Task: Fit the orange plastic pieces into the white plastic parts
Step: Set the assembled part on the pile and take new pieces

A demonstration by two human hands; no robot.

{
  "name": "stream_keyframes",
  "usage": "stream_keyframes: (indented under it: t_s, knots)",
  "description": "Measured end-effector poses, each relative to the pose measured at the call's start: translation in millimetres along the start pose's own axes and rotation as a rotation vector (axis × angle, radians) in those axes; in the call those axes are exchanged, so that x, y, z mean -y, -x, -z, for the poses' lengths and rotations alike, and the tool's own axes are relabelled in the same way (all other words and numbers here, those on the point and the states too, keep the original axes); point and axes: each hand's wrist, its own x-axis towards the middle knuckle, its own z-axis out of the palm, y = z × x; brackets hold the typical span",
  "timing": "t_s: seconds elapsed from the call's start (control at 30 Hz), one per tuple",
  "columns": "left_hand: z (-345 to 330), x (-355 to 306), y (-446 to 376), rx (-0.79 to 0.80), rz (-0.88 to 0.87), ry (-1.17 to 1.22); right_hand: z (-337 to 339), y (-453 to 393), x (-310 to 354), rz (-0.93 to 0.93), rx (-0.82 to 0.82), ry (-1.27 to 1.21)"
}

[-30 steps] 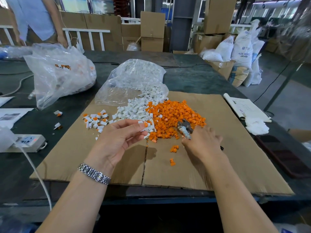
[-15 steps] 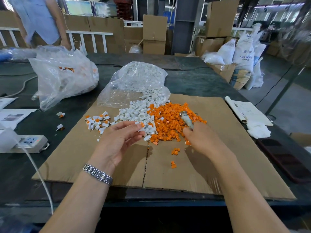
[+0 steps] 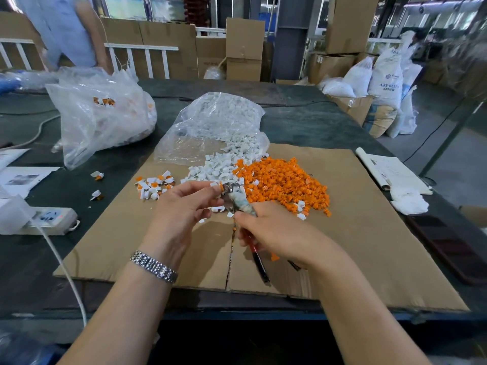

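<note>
A heap of orange plastic pieces (image 3: 284,183) lies on the cardboard sheet (image 3: 355,233), with loose white plastic parts (image 3: 216,171) spilling beside it from a clear bag (image 3: 213,125). My left hand (image 3: 184,209) pinches a small white part with orange showing at its fingertips. My right hand (image 3: 274,233) grips pliers (image 3: 237,201), whose metal jaws meet the part in my left fingers; the red and black handles stick out under my palm. A small cluster of fitted white-and-orange pieces (image 3: 154,184) sits to the left.
A second clear bag (image 3: 102,114) with fitted pieces lies at the back left. A white power strip (image 3: 52,219) and cable sit on the left, papers (image 3: 392,172) and a white cloth (image 3: 408,201) on the right. A person stands behind the table at the back left.
My right hand drew the pliers back from the orange heap toward me and to the left. The jaws now meet the part pinched in my left hand.
</note>
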Motion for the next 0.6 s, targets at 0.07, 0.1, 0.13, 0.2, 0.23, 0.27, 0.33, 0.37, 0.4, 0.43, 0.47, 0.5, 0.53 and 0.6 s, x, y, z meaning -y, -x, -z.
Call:
stream_keyframes:
  t_s: [0.07,0.1,0.13,0.2,0.23,0.27,0.33,0.37,0.4,0.43,0.47,0.5,0.53,0.6]
  knots:
    - [0.3,1.3,-0.8,-0.013,-0.004,-0.024,-2.5,-1.1,-1.5,0.01,-0.013,0.04]
    - [0.3,2.1,-1.0,-0.016,-0.006,-0.036,-3.8,-1.3,-2.2,0.017,-0.021,0.062]
    - [0.2,2.5,-1.0,-0.018,-0.007,-0.043,-5.1,-1.4,-3.0,0.024,-0.029,0.076]
    - [-0.1,3.6,-0.8,-0.022,-0.002,-0.044,-9.4,-0.9,-4.1,0.033,-0.046,0.077]
    - [-0.2,3.9,-0.8,-0.025,0.002,-0.038,-12.7,-0.5,-3.8,0.04,-0.065,0.094]
    - [-0.1,3.9,-0.8,-0.025,0.006,-0.029,-16.2,-0.4,-3.1,0.048,-0.098,0.13]
    - [0.2,3.5,-1.4,-0.019,0.014,-0.009,-23.5,-1.0,-2.6,0.064,-0.179,0.19]
    - [0.4,3.6,-1.6,-0.016,0.019,-0.002,-26.5,-1.5,-2.5,0.07,-0.216,0.206]
    - [1.2,3.8,-1.7,-0.014,0.025,0.006,-28.6,-1.8,-2.6,0.075,-0.244,0.219]
    - [1.5,4.3,-1.6,-0.014,0.032,0.016,-30.4,-1.9,-3.0,0.077,-0.264,0.231]
    - [1.9,4.9,-1.5,-0.014,0.038,0.024,-31.9,-2.1,-4.0,0.076,-0.281,0.24]
    - [1.9,5.6,-1.4,-0.013,0.043,0.029,-33.2,-2.4,-5.1,0.074,-0.296,0.25]
    - [1.8,6.4,-1.3,-0.013,0.046,0.035,-34.3,-3.0,-6.2,0.073,-0.309,0.265]
    - [1.5,7.4,-1.4,-0.017,0.049,0.041,-36.1,-3.8,-7.7,0.079,-0.337,0.289]
